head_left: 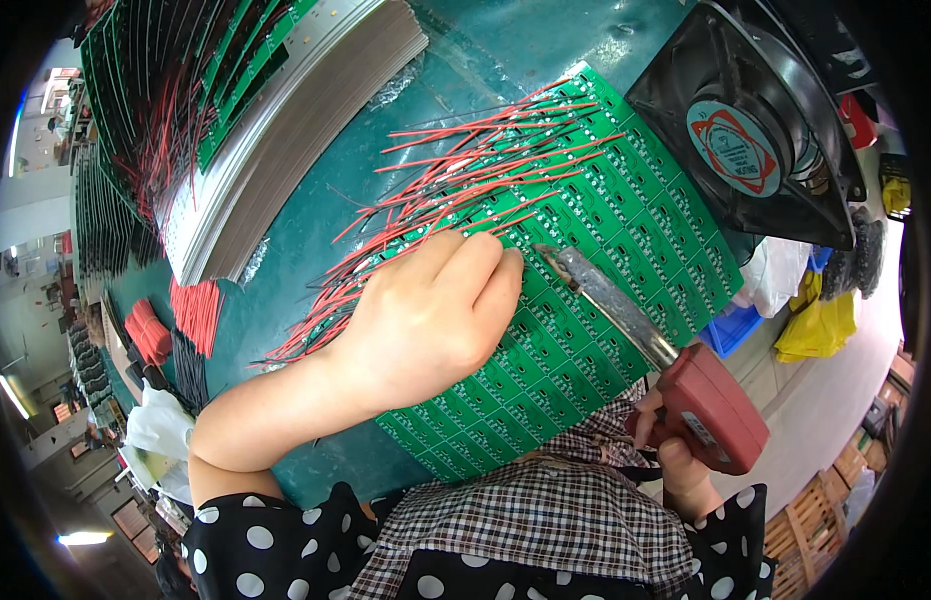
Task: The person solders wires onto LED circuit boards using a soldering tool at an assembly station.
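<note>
Head view: past the left forearm lies a red wire bundle point(197, 317), perhaps for easy reach. The left hand point(431, 300), fingers curled, is over the board point(676, 235); whether it pinches a wire is hidden. Rightward, the right hand point(681, 462) grips the iron point(711, 405), tip angled toward the left fingertips, probably for aim. Beyond both stands a fan point(736, 145), maybe against fumes.

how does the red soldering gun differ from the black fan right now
Shape: the soldering gun has a long metal barrel on a red body, while the fan is a broad black frame around a round hub.
Support: the right hand grips the soldering gun; no hand touches the fan.
Place: the soldering gun's barrel reaches over the green board; the fan sits past its upper right edge.
</note>
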Motion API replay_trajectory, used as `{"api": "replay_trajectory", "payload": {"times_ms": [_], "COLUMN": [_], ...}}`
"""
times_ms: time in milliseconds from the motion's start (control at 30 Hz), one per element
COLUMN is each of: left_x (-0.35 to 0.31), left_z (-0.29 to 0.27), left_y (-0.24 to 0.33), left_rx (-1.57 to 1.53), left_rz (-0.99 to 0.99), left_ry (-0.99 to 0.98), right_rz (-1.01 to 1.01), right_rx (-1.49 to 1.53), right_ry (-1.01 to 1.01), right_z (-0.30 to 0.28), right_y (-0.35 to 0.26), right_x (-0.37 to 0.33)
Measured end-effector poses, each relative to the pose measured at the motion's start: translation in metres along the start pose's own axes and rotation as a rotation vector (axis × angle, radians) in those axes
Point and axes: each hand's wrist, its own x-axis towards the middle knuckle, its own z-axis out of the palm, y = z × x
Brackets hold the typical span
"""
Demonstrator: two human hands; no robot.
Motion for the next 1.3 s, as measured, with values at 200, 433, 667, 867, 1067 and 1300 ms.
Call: {"api": "replay_trajectory", "payload": {"times_ms": [200,433,667,867,1067,1300], "left_x": [0.000,0.005,0.014,0.016,0.016,0.017], "left_z": [-0.001,-0.001,0.005,0.007,0.007,0.008], "left_y": [0.000,0.000,-0.004,-0.003,-0.003,-0.002], "left_rx": [-0.007,-0.072,-0.076,-0.051,-0.048,-0.036], "left_rz": [-0.003,-0.034,0.006,0.015,0.017,0.010], "left_ry": [-0.024,0.002,0.077,0.090,0.091,0.082], "right_rz": [0.036,0.028,0.003,-0.058,-0.026,0.025], "right_rx": [0.227,0.244,0.219,0.099,0.071,0.104], "right_ry": [0.033,0.082,0.074,0.094,0.126,0.068], "right_z": [0.006,0.005,0.003,0.006,0.008,-0.005], "right_y": [-0.008,-0.006,-0.008,-0.012,-0.015,-0.005], "right_x": [0.001,0.002,0.006,0.012,0.011,0.005]}}
